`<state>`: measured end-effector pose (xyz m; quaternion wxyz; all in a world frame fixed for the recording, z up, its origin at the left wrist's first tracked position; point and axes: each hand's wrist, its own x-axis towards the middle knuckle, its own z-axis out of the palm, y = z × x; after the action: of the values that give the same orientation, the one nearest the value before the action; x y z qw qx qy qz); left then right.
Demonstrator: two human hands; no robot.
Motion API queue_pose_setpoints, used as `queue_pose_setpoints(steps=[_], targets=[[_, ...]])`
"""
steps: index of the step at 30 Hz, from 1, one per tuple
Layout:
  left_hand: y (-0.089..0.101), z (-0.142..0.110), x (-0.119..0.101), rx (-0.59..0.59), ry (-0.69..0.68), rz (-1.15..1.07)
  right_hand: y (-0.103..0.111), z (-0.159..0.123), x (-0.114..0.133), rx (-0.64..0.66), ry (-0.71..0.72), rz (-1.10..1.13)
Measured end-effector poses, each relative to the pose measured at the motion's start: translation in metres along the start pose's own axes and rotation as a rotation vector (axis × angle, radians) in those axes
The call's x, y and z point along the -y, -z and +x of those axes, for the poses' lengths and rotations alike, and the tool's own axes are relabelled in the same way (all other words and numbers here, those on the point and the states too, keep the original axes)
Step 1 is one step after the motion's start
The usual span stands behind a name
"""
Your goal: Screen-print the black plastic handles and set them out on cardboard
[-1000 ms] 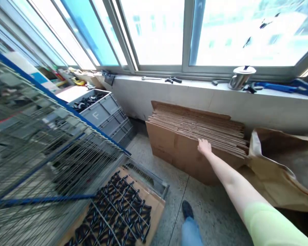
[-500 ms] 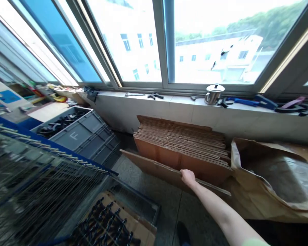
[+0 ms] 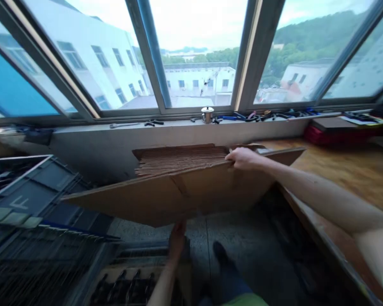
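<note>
Plainly, hands [image 3: 244, 158] [image 3: 177, 236] hold cardboard [image 3: 207, 191]; crate [image 3: 40, 187] reads "F".

The left hand [image 3: 178, 233] was dim and blurred, its fingertips hard to make out, perhaps behind the cardboard sheet [image 3: 191, 193]. That sheet hid the lower part of the cardboard stack [image 3: 181, 159]. The left edge cut off the gray crate [image 3: 35, 187]. The black parts [image 3: 124, 289] ran past the bottom edge, blurred.

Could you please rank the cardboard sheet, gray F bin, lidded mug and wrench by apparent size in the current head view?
1. Cardboard sheet
2. Gray F bin
Smallest, order unsure: lidded mug, taller; wrench, longer but thin.
</note>
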<state>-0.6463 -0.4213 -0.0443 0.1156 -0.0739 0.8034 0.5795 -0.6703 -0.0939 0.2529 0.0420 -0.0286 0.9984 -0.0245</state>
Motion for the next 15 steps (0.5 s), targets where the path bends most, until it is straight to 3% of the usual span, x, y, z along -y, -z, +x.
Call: queue_pose_setpoints(steps=[2,4,7,9,11,13,15], targets=[[-0.004,-0.006,-0.048,-0.020,-0.191,-0.090,0.067,-0.053,-0.014,-0.021,-0.062,0.020],[-0.009,-0.019,-0.098,-0.023,-0.375,-0.189,0.122,-0.114,-0.035,-0.147,-0.112,0.089],[-0.024,-0.049,-0.168,-0.011,-0.609,-0.361,0.181,-0.225,-0.071,-0.649,-0.380,0.037],[-0.041,-0.072,-0.210,0.028,-0.746,-0.460,0.209,-0.307,-0.083,-0.826,-0.536,0.003],[-0.063,-0.096,-0.248,0.082,-0.877,-0.541,0.228,-0.386,-0.079,-0.840,-0.646,-0.028],[-0.091,-0.121,-0.284,0.158,-1.005,-0.596,0.238,-0.453,-0.065,-0.836,-0.725,-0.120],[-0.123,-0.146,-0.316,0.259,-1.086,-0.638,0.238,-0.507,-0.047,-0.931,-0.773,-0.252]])
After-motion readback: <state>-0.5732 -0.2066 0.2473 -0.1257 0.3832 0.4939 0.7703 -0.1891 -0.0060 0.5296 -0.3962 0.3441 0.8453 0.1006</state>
